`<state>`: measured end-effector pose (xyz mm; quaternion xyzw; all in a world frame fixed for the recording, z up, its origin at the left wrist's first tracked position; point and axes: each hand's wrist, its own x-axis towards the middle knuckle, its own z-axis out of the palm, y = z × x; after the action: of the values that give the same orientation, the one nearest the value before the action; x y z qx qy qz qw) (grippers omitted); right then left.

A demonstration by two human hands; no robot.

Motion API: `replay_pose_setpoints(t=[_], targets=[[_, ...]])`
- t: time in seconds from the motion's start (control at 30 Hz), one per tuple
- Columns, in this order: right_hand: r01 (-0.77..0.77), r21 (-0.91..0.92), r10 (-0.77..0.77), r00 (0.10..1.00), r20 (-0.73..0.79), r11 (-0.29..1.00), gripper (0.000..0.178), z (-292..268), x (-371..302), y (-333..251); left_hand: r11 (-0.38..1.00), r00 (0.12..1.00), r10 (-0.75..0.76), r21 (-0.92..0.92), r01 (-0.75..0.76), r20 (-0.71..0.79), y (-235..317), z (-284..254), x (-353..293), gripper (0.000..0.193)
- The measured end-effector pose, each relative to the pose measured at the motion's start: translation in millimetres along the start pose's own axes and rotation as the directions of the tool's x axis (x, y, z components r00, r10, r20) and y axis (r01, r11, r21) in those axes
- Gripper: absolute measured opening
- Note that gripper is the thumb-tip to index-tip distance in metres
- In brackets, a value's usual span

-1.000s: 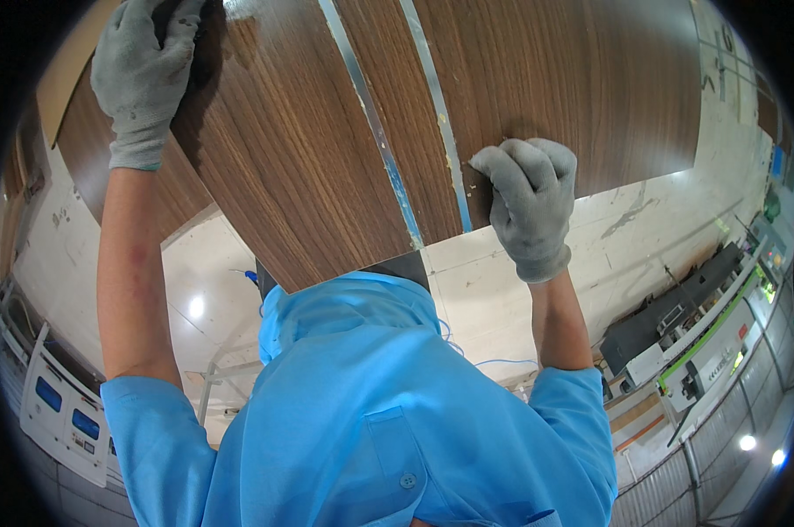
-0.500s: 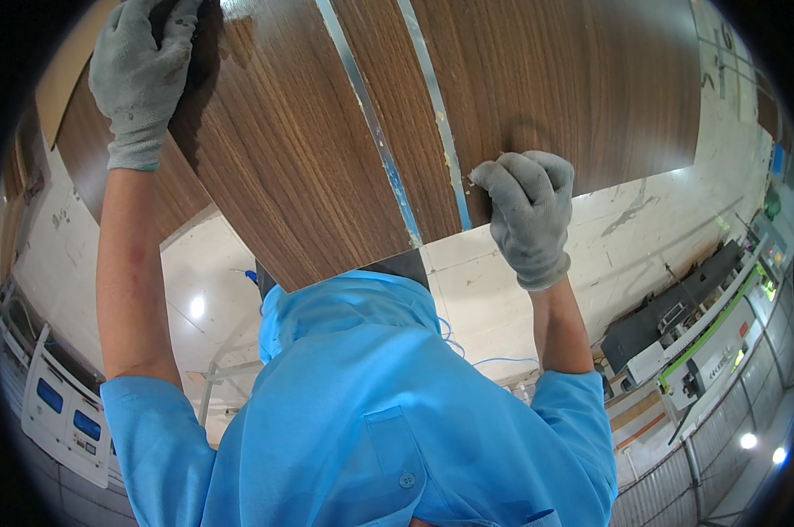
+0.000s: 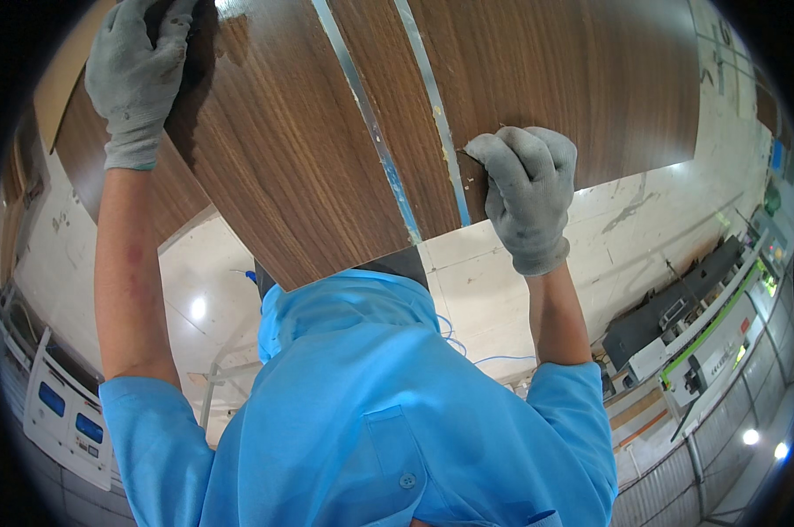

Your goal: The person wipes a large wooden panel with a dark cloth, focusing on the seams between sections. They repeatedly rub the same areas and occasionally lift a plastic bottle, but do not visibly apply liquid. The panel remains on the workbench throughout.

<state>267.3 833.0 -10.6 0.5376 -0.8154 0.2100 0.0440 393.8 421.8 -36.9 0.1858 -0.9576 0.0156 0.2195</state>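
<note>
A large dark walnut-grain panel (image 3: 292,149) fills the upper part of the view, with two thin silver strips (image 3: 366,132) running down its face. My left hand (image 3: 138,75), in a grey knit glove, grips the panel's far left edge. My right hand (image 3: 524,189), also gloved, is fisted against the panel beside the right strip. A small dark tool tip (image 3: 464,156) pokes out of the fist and touches the wood, with pale chips around it. My blue shirt (image 3: 362,404) covers the lower middle.
A second brown board (image 3: 81,167) lies under the panel at left. Below is a pale floor (image 3: 643,211) with scuffs. Machines with green trim (image 3: 713,342) stand at right, and a white cabinet with blue panels (image 3: 63,413) at lower left.
My right hand has moved slightly up and left along the right strip. The left hand and the panel have stayed put.
</note>
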Motion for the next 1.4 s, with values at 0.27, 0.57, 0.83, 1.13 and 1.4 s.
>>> replay_pose_setpoints(t=[0.27,0.57,0.83,1.13,1.4], targets=[[-0.004,0.004,0.003,0.998,0.058,1.000,0.031,-7,-11,-4,1.000,1.000,0.005,0.008,-0.005,0.009,-8,3,0,0.035],[-0.025,0.036,0.021,0.994,0.110,0.999,0.030,-19,-26,-6,1.000,1.000,-0.002,-0.002,0.002,-0.002,-10,8,-7,0.033],[-0.243,0.272,0.292,0.944,-0.154,0.931,0.026,-42,-27,-9,0.986,0.993,0.074,-0.142,-0.087,-0.091,86,-15,38,0.019],[-0.576,0.578,0.784,0.590,-0.195,0.578,0.008,-94,-92,1,0.303,0.439,0.898,-0.756,-0.580,0.024,326,-71,-156,0.012],[-0.634,0.753,0.961,0.275,0.005,0.178,0.014,-80,-142,-29,0.886,0.998,-0.065,-0.460,0.054,-0.008,165,-37,66,0.018]])
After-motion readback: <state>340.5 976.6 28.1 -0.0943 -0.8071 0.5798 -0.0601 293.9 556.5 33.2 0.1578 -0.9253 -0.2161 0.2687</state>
